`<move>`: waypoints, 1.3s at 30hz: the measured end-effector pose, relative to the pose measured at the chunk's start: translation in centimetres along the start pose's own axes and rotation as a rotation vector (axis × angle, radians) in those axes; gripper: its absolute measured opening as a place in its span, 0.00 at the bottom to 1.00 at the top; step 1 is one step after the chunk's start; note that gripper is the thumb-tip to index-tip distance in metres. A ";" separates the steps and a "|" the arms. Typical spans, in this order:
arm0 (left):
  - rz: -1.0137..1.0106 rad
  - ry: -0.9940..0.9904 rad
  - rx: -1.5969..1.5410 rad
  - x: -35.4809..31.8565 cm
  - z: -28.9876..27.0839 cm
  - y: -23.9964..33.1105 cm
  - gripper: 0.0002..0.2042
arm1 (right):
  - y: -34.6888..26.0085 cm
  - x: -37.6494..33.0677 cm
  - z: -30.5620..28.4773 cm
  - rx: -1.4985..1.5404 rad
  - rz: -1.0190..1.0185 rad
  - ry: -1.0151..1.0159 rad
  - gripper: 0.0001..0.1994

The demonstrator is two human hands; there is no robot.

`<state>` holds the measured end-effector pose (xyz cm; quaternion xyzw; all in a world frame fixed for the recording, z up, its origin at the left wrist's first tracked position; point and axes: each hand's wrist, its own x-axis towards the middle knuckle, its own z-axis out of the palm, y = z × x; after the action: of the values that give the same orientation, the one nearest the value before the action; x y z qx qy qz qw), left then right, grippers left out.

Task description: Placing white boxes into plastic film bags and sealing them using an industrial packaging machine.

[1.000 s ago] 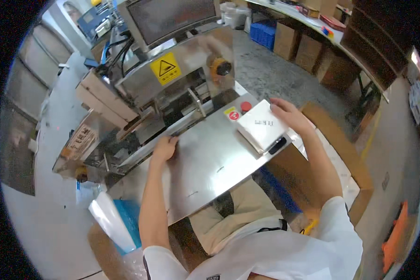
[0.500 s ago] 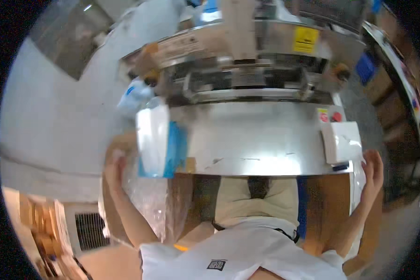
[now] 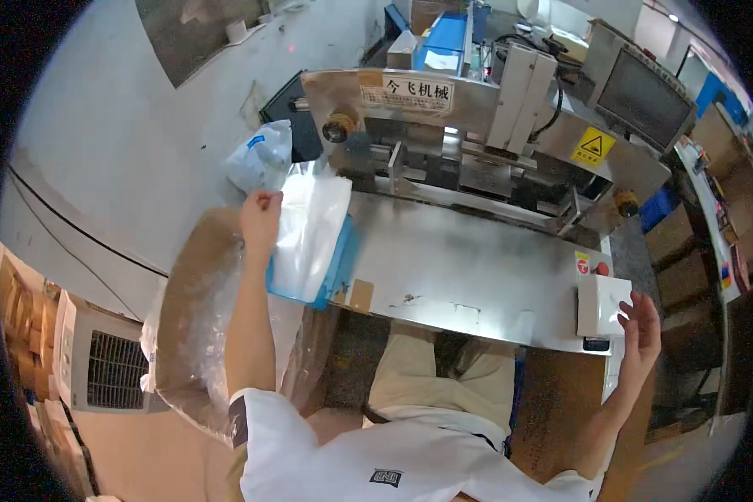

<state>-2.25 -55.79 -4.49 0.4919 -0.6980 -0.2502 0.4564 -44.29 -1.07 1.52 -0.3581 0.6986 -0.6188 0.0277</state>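
Note:
My left hand [image 3: 262,219] is closed, its fingertips pinched together beside the upper left edge of a stack of clear plastic bags [image 3: 311,238]. Whether a bag's edge is between those fingertips cannot be made out. The stack lies in a blue tray [image 3: 343,255] at the left end of a steel worktop. On the right, my right hand [image 3: 642,330] is open with fingers apart, just beside a stack of white, flat pieces [image 3: 604,306] on the worktop's right end; it holds nothing visible.
A steel machine [image 3: 468,167] with a clamping bar spans the worktop's [image 3: 452,259] back. Left of the tray sits a crumpled white-and-blue bag [image 3: 263,159]. A carton [image 3: 194,276] lined with clear plastic stands below my left arm. A red button [image 3: 602,268] is behind the white pieces.
My left hand has risen from over the carton to the plastic bags' edge. The right hand has shifted slightly down and left in view, fingers spread. The whole view has turned.

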 end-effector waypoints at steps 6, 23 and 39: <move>0.280 0.070 0.258 -1.8 0.0 7.4 0.11 | -1.0 0.8 0.7 -0.009 0.012 0.005 0.23; -0.039 -0.851 -0.439 -21.8 8.3 21.6 0.10 | -2.5 3.6 14.1 -0.098 -0.104 -0.685 0.05; 0.735 -1.095 0.093 -20.1 11.5 21.7 0.10 | -0.8 1.1 13.2 -0.382 -0.492 -0.719 0.05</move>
<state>-20.34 -30.10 -0.33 0.0427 -0.9617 -0.2617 0.0693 -38.39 -12.76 -0.43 -0.7029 0.6405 -0.3046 0.0542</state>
